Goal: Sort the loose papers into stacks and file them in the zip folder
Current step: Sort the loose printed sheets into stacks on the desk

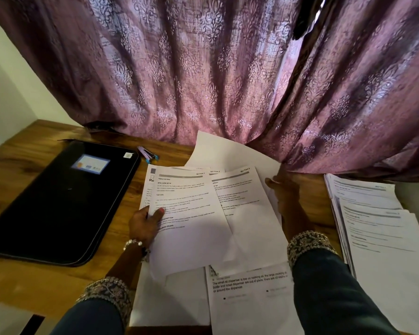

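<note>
Loose papers (228, 213) are lying fanned and overlapping at mid-table, printed sides up, headers reading "SECTION" on several. The left hand (144, 224) is pinching the top printed sheet (189, 213) at its left edge, thumb on the face of the page and fingers curled beneath it; the sheet is lifting slightly off the pile. The right hand (284, 192) is lying on the right side of the pile with fingers extended and spread, pressing flat on the sheets near the curtain hem; it is gripping nothing that can be made out. More sheets (249, 298) are lying nearer the person, partly under both forearms. A sorted stack (377, 228) is sitting at the right of the table, its edges roughly squared, well apart from the fanned pile. The black zip folder (58, 201) is lying flat and closed at the left, label window facing up, apart from the papers. A small stapler (147, 154) is lying just beyond the folder's far right corner. Everything is resting on a wooden table (22, 160). A purple patterned curtain (215, 68) is hanging behind, its hem touching the far sheets.
</note>
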